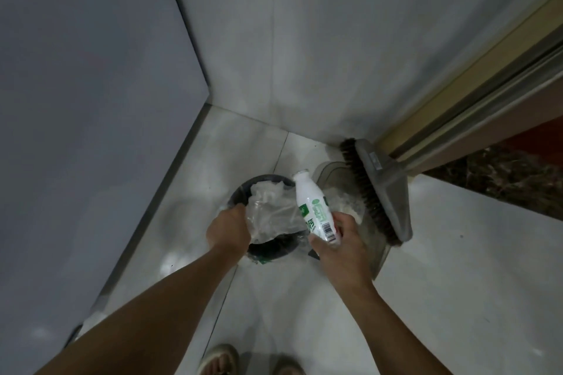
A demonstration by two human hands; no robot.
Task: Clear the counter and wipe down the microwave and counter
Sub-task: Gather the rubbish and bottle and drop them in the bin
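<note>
I look down at a round black trash bin (275, 253) on the tiled floor in a corner. My left hand (228, 230) grips a crumpled clear plastic bag (272, 216) over the bin's opening. My right hand (341, 245) holds a white bottle with a green label (313, 207) by its bottom end, its capped neck pointing away from me above the bin's right rim. The counter and the microwave are out of view.
A grey broom (380, 189) leans at the right, with a translucent dustpan (344, 204) beneath it holding white scraps. A grey cabinet side (91, 100) stands on the left, a white wall behind, a door frame (475, 85) at the right. My sandalled feet (219, 359) are below.
</note>
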